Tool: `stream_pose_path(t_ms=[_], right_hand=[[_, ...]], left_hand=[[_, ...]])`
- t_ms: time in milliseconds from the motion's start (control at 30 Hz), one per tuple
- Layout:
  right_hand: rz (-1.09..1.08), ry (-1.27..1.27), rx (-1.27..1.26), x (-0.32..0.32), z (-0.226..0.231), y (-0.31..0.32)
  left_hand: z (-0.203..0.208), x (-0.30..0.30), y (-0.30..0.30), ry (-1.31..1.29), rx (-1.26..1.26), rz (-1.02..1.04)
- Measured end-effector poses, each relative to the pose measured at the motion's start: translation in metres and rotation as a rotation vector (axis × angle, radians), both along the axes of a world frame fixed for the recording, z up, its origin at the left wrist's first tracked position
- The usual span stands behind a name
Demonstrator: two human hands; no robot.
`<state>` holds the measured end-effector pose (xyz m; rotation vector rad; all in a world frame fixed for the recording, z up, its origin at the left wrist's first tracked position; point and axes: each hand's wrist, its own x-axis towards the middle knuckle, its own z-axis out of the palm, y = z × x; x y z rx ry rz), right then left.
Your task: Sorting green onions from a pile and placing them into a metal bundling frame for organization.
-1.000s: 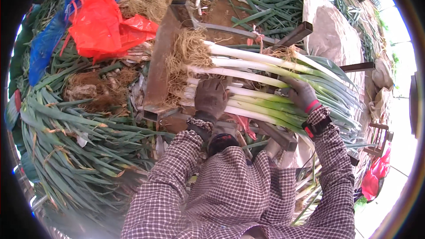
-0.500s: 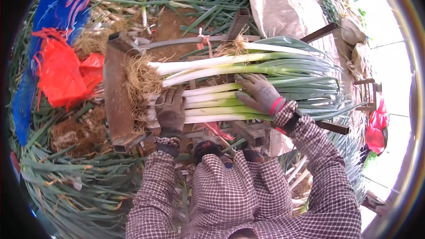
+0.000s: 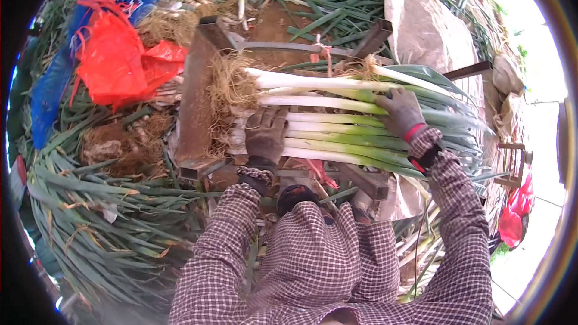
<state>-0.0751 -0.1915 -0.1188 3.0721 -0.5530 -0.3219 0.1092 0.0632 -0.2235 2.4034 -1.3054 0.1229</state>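
A row of long green onions (image 3: 337,127) lies across a metal frame (image 3: 191,99), white root ends to the left and leaves to the right. My gloved left hand (image 3: 267,134) rests flat on the white stalks close to the roots, fingers extended. Over where white turns to green, my gloved right hand (image 3: 403,113) has its fingers bent around an upper stalk; the palm side is hidden. Brown tangled roots (image 3: 232,87) bunch against the frame's left plate. Pink ties (image 3: 325,54) hang on the frame's far bar, and another pink strip (image 3: 319,171) shows at the near bar.
A red plastic bag (image 3: 117,54) and blue sheeting (image 3: 51,96) lie at the left. More green onions heap at the near left (image 3: 90,216) and far side (image 3: 325,0). A pale sack (image 3: 430,30) lies beyond the frame, whose metal arms (image 3: 466,71) jut out rightward.
My right hand has gone from spread over the stalks to bent fingers at an upper stalk, farther from me. My left hand stays near the roots. The whole view has shifted, placing the frame farther right.
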Motion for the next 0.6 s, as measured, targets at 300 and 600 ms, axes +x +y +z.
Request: stream_pose_path(t_ms=[300, 600], right_hand=[[-0.058, -0.192, 0.209, 0.017, -0.023, 0.016], [-0.137, -0.021, 0.291, 0.033, -0.028, 0.011]], left_hand=[[0.008, -0.006, -0.007, 0.067, -0.064, -0.027], [0.008, -0.002, -0.004, 0.052, -0.038, -0.003]])
